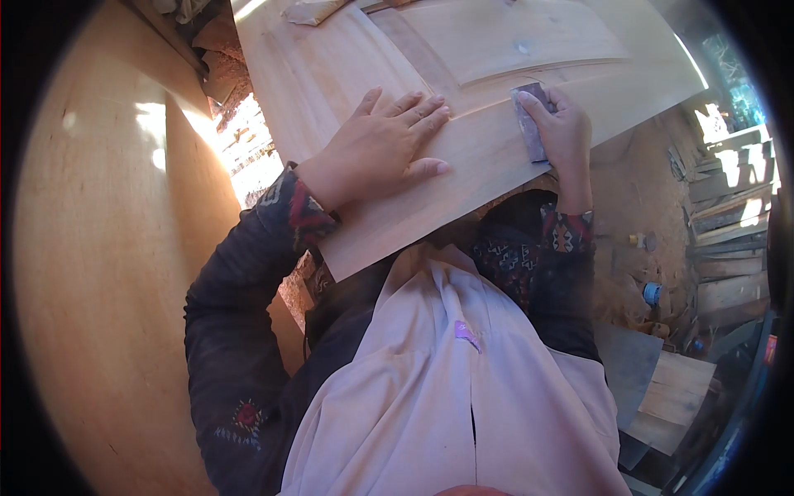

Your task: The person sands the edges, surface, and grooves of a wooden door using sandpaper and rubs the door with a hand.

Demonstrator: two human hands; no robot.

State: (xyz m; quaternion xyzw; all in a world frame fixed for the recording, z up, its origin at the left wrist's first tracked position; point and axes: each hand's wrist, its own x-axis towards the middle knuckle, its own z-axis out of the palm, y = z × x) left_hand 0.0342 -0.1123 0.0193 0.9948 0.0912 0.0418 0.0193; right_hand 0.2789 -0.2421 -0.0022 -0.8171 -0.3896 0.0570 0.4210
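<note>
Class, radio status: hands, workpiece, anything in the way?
Left hand open, flat on wooden panel. Right hand gripping dark block at panel's near edge. Brown scrap at panel's far end, apart from both hands.

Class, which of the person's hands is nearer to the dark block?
Right. The right hand grips the dark block; the left hand lies apart from it, off to the left, palm down on the wooden panel.
</note>
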